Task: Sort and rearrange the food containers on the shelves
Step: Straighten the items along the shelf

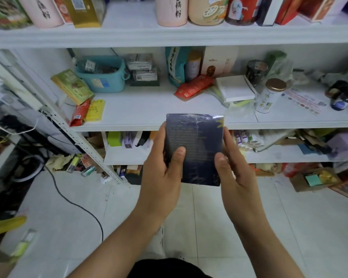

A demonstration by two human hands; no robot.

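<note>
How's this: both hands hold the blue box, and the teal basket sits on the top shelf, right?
Wrong shelf. Left hand and right hand hold the blue box, but the head view shows the teal basket on the shelf below.

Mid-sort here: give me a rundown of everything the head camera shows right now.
dark blue box: one, dark blue, shrink-wrapped, held in front of the middle shelf
pink canisters: two, pale pink, top shelf
gold box: one, gold, top shelf, left
teal basket: one, teal, middle shelf, left
green packet: one, green, leaning left of the basket
red pouch: one, red, lying mid-shelf
white flat box: one, white, right of the pouch
gold-lidded tin: one, white, middle shelf, right
black cable: one, black, floor, left
left hand: one, grips the box's left edge
right hand: one, grips its right edge
</note>
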